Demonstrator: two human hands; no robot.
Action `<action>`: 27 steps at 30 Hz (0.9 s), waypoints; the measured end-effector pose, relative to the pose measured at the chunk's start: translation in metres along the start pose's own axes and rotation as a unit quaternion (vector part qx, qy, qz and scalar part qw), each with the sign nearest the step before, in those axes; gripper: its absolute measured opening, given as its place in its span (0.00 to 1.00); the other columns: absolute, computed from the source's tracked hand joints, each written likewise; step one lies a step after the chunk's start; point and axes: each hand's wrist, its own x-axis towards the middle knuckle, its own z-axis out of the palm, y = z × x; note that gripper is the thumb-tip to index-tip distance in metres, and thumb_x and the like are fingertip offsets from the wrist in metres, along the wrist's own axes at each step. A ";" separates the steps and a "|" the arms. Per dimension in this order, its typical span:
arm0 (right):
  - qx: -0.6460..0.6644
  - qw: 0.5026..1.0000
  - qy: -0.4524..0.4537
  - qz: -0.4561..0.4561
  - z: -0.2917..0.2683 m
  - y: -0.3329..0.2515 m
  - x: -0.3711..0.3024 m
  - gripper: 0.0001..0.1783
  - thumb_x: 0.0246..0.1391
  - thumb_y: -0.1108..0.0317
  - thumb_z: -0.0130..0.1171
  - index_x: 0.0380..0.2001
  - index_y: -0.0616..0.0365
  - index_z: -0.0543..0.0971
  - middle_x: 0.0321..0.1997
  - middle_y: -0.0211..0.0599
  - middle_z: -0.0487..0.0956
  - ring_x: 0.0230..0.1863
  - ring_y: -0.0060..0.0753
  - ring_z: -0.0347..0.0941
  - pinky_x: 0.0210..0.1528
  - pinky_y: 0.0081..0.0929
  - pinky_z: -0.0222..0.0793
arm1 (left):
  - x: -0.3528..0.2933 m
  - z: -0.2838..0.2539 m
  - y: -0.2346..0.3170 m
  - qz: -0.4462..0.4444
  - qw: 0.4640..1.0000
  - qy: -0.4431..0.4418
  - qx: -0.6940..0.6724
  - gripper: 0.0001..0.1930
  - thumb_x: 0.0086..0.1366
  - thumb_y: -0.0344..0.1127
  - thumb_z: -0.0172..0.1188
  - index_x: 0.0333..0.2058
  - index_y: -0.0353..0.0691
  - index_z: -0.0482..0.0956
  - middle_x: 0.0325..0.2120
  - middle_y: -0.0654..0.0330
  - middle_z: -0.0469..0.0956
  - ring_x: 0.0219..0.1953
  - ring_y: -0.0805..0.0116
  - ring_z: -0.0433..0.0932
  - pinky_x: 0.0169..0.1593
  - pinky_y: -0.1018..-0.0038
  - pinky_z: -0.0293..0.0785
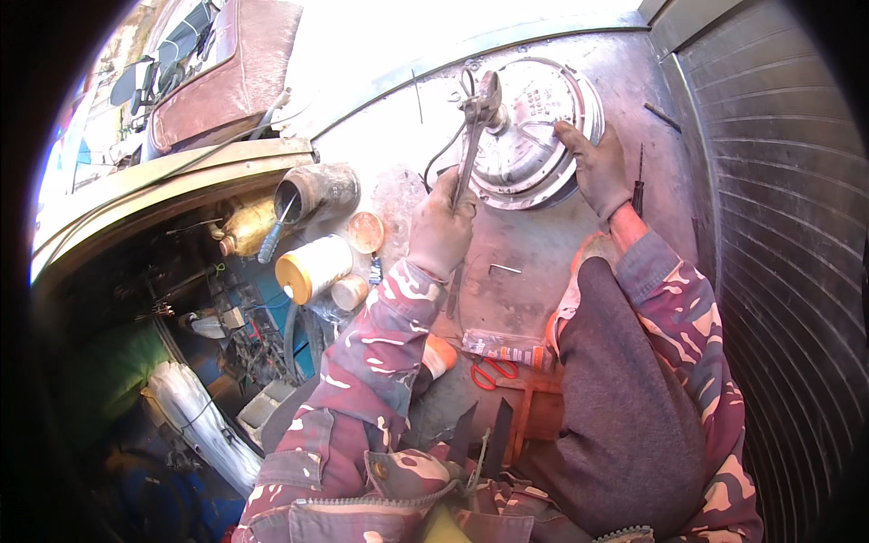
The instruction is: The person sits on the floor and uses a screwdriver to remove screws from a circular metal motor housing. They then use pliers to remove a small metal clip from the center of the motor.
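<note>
A round metal wheel hub (534,161) with a cable lies on the floor ahead of me, its axle sticking up at the centre. My left hand (441,226), in a grey glove, is closed round the handle of a metal wrench (471,149). The wrench's head is at the axle end. At the hub's right edge is my gloved right hand (601,172), its thumb resting on top of the rim and its other fingers mostly hidden. A short metal rod (505,269) lies on the floor between my arms.
Left of my arm stand a dark metal can (326,192), a yellow-lidded white jar (317,267) and a blue-handled screwdriver (272,240). Red-handled scissors (493,372) lie near my feet. A black-handled screwdriver (639,192) lies beside the ribbed shutter (778,181) at right.
</note>
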 end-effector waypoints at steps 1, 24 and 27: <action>0.008 1.000 -0.006 -0.007 0.000 -0.001 0.002 0.25 0.61 0.57 0.74 0.51 0.69 0.84 0.46 0.46 0.90 0.46 0.31 0.86 0.51 0.30 0.80 | 0.004 -0.001 0.001 0.034 0.999 0.009 -0.002 0.20 0.79 0.33 0.58 0.66 0.38 0.74 0.30 0.62 0.82 0.23 0.79 0.75 0.27 0.77 0.74; -0.034 0.999 0.001 0.004 -0.002 0.002 0.003 0.25 0.60 0.56 0.74 0.49 0.68 0.86 0.43 0.46 0.91 0.44 0.32 0.87 0.51 0.32 0.80 | -0.003 0.000 -0.014 0.049 0.998 0.018 -0.022 0.21 0.79 0.34 0.59 0.66 0.37 0.75 0.30 0.63 0.82 0.24 0.79 0.75 0.27 0.79 0.74; -0.064 0.997 -0.003 -0.042 -0.003 0.004 0.003 0.25 0.60 0.56 0.74 0.48 0.70 0.85 0.43 0.49 0.90 0.45 0.32 0.87 0.51 0.32 0.80 | 0.001 -0.001 -0.015 0.008 0.995 -0.015 -0.100 0.21 0.78 0.34 0.60 0.66 0.37 0.75 0.30 0.63 0.81 0.23 0.79 0.75 0.27 0.78 0.74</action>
